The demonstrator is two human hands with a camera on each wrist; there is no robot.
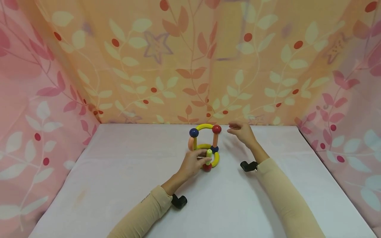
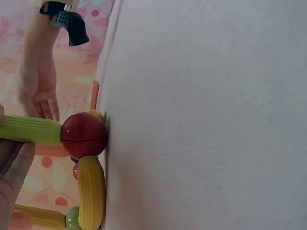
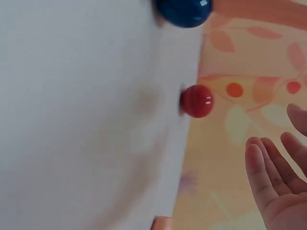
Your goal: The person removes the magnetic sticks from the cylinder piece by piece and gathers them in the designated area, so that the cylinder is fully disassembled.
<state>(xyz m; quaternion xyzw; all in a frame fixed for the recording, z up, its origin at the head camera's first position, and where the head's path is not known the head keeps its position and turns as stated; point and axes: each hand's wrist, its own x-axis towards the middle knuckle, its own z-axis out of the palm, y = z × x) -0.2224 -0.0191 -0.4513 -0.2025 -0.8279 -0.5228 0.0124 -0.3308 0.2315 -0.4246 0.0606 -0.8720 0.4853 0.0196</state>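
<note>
A toy frame of sticks and balls stands on the table. Its upper part has a blue ball (image 1: 194, 132) and a red ball (image 1: 216, 129) joined by a yellow curved stick (image 1: 204, 126). My left hand (image 1: 191, 163) pinches an upright light green stick (image 1: 209, 157), whose lower end meets a red ball (image 2: 84, 135) at the frame's front. A yellow curved stick (image 2: 91, 191) adjoins that ball. To the right of the upper red ball, my right hand (image 1: 242, 132) hovers with loosely extended fingers, holding nothing. An orange stick (image 1: 215, 140) rises from a lower blue ball (image 1: 214, 149).
A separate red ball (image 3: 197, 101) lies on the table, near its edge in the right wrist view. One end of a stick (image 3: 161, 224) shows at the bottom there. Patterned curtains (image 1: 190, 66) enclose the white table (image 1: 119, 185) at back and sides.
</note>
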